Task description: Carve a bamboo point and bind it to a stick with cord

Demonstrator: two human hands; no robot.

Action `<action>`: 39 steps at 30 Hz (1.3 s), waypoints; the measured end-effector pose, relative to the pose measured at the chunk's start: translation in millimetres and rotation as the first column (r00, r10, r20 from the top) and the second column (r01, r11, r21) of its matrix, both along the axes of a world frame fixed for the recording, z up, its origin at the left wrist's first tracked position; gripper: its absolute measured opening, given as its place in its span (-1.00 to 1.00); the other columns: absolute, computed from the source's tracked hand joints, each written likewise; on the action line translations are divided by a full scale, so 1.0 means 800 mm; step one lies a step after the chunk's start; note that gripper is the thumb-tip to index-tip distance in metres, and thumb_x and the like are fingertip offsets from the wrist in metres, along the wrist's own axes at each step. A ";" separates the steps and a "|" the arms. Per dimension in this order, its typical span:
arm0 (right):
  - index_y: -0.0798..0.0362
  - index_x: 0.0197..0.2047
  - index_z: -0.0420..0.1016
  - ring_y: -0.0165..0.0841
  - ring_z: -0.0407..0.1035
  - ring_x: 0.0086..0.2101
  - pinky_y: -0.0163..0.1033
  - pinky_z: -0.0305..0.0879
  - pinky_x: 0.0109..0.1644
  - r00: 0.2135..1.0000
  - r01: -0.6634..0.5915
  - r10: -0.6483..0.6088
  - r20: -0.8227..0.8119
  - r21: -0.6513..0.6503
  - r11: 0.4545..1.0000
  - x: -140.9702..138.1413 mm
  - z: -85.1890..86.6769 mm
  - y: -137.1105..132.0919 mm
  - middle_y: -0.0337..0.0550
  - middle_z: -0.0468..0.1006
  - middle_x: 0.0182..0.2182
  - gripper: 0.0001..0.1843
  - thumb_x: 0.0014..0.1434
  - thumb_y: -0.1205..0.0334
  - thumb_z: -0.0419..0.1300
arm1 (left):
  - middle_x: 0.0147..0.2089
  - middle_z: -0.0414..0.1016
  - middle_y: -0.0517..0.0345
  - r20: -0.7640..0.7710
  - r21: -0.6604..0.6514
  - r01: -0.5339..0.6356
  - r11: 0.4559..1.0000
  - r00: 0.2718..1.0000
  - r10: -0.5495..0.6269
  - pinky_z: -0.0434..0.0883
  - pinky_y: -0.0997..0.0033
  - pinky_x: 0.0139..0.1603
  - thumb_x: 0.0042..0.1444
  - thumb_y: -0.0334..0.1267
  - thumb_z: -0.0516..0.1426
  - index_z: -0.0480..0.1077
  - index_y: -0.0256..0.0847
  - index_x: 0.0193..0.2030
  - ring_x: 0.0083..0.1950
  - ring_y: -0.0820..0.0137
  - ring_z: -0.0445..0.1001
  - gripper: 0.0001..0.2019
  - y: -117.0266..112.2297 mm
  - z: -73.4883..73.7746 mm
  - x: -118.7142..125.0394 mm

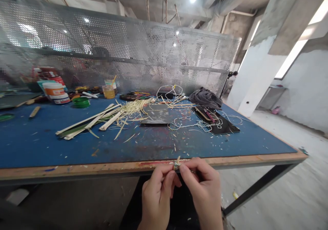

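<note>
At the front edge of the table, my left hand (158,190) and my right hand (202,185) meet fingertip to fingertip. Between them they pinch a small pale piece of plant strip (178,160), its tip pointing up. Something whitish-blue, perhaps thread, shows at its base, though the fingers cover most of it. Both hands are closed, thumbs against index fingers. Farther in on the blue table mat lie long pale and green plant strips (89,122) with a heap of thin shavings (133,108). White twisted cord (184,124) trails to the right of them.
A dark flat sheet (156,115) and a black board (225,124) with a maroon-handled tool (208,114) lie mid-table. Behind are a grey cloth (206,98), a jar of yellow liquid (109,91), a green lid (81,102) and paint tubs (56,92). A perforated metal screen (143,52) stands at the back.
</note>
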State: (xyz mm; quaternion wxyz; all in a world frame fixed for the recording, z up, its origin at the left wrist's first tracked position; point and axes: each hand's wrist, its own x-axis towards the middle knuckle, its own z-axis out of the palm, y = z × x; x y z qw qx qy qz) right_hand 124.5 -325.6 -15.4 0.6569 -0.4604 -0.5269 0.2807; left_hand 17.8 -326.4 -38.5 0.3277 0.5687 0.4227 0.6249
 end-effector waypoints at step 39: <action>0.04 -0.49 0.52 -0.43 0.29 -0.66 -0.36 0.23 -0.59 0.911 -0.301 0.255 -0.325 -0.099 0.949 0.003 -0.001 0.006 -0.32 0.42 -0.67 -0.82 0.02 0.14 0.37 | -0.58 0.42 0.27 -0.002 -0.108 0.115 0.987 0.993 -0.116 0.23 0.65 -0.62 0.22 -0.07 0.15 0.44 -0.22 -0.39 -0.63 0.55 0.30 -0.72 0.002 0.015 -0.004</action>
